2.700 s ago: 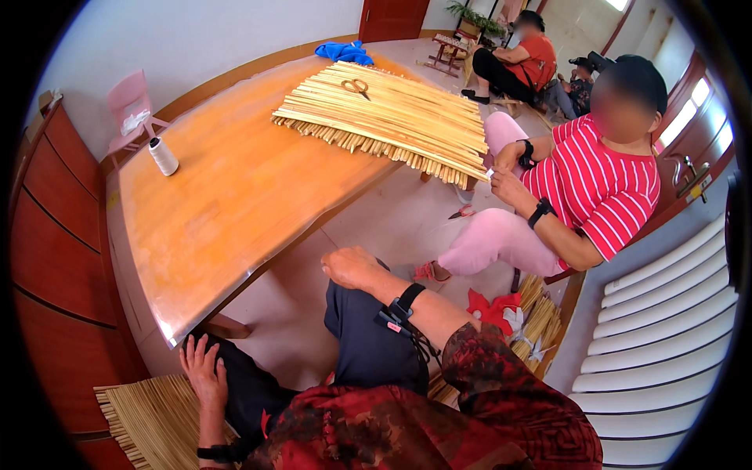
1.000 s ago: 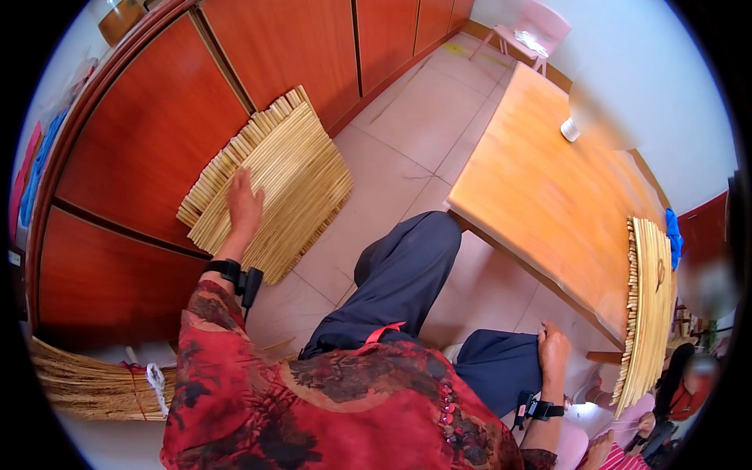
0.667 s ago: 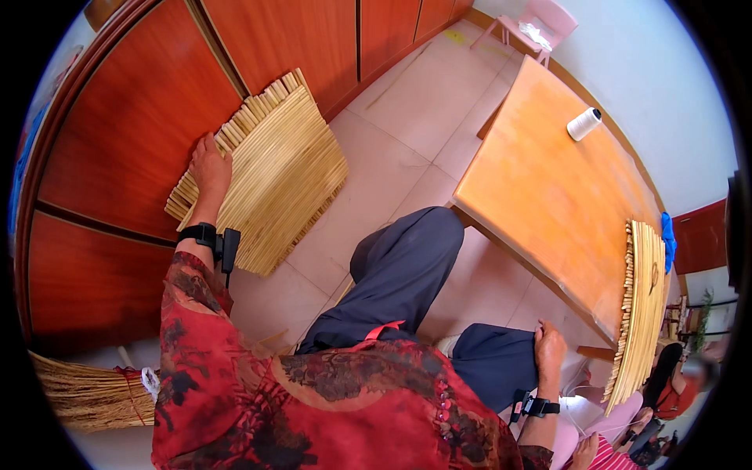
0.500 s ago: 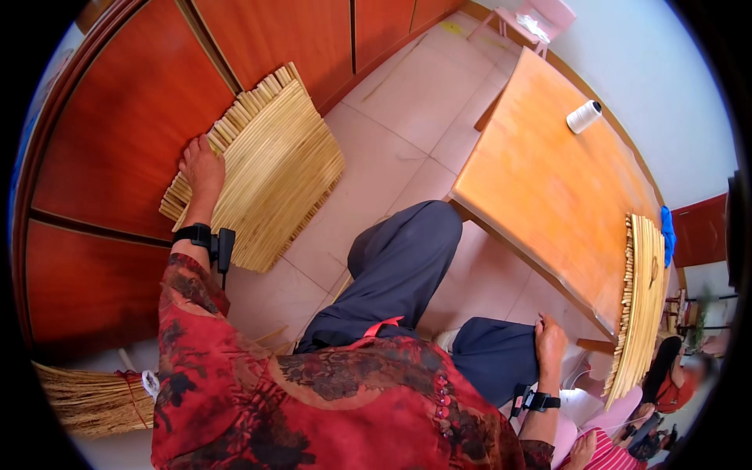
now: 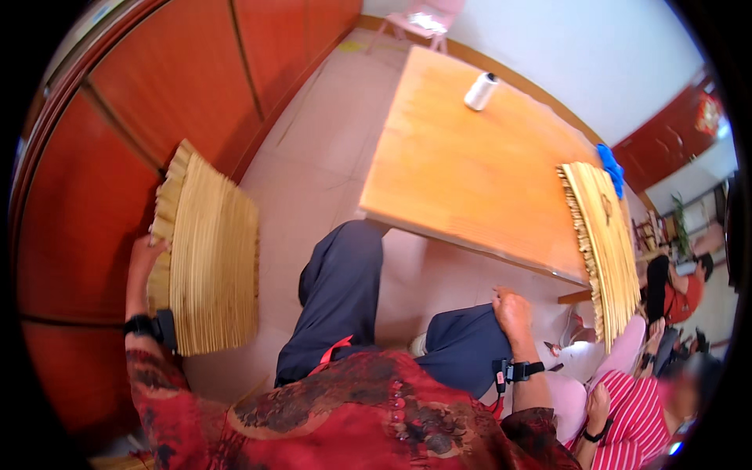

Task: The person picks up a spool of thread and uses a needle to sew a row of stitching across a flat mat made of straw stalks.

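At the left, a mat of straw-coloured stalks point(image 5: 213, 266) laid side by side leans near the red cabinet. My left hand point(image 5: 146, 258) grips its left edge, where the stalk ends form an uneven row; part of the fingers is hidden behind that edge. My right hand point(image 5: 514, 311) rests on my right knee, its fingers curled in, and nothing shows in it. A second stalk mat point(image 5: 603, 235) lies along the right end of the wooden table point(image 5: 470, 164), overhanging its near edge. A spool of white thread point(image 5: 480, 92) stands on the table's far side.
Red cabinet panels point(image 5: 176, 78) line the left side. A pink chair point(image 5: 427, 19) stands beyond the table. Blue cloth point(image 5: 610, 169) lies by the second mat. A person in a striped top point(image 5: 630, 419) sits close at my right; another person in red point(image 5: 685, 298) is farther off.
My view has swung to the right. The mat in my left hand has turned more upright and now sits closer to the left edge. My right hand stays on my knee.
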A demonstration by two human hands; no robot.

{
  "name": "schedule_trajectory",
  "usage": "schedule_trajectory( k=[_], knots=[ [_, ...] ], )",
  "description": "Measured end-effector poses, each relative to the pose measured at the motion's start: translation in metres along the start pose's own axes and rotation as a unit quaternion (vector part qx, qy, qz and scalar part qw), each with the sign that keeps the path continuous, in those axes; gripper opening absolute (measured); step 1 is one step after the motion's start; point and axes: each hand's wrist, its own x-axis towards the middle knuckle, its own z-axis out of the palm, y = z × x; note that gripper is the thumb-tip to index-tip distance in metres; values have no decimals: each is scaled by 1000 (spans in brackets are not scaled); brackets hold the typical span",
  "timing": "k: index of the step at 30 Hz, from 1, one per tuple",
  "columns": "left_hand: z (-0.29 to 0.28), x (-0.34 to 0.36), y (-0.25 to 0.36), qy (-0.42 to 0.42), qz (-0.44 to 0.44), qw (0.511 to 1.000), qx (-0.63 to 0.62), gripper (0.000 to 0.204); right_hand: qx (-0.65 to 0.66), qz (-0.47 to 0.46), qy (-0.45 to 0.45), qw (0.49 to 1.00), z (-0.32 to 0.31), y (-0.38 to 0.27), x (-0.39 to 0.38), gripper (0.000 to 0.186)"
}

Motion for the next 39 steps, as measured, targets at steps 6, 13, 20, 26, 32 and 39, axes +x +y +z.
schedule_trajectory(
  k=[6, 13, 20, 26, 32, 39],
  knots=[
    [13, -25, 32, -4, -34, 994, -105, 15, 58, -11, 14, 998, -12, -13, 0, 22],
    [28, -58, 69, 28, 60, 997, -37, 17, 65, -58, 27, 996, -13, -9, -14, 22],
    [36, -96, 127, 82, 120, 989, 17, 16, 307, -172, 103, 930, -82, -39, -7, 29],
    [52, -111, 152, 101, 153, 983, 3, 12, 482, -178, 115, 850, -159, -57, 106, 39],
    [46, -91, 171, 71, 80, 992, -62, 13, 412, -93, 190, 886, -203, -103, 250, 60],
    [11, -108, 188, 47, 32, 996, 64, 17, 439, -30, 224, 869, -172, -134, 332, 77]
  ],
)
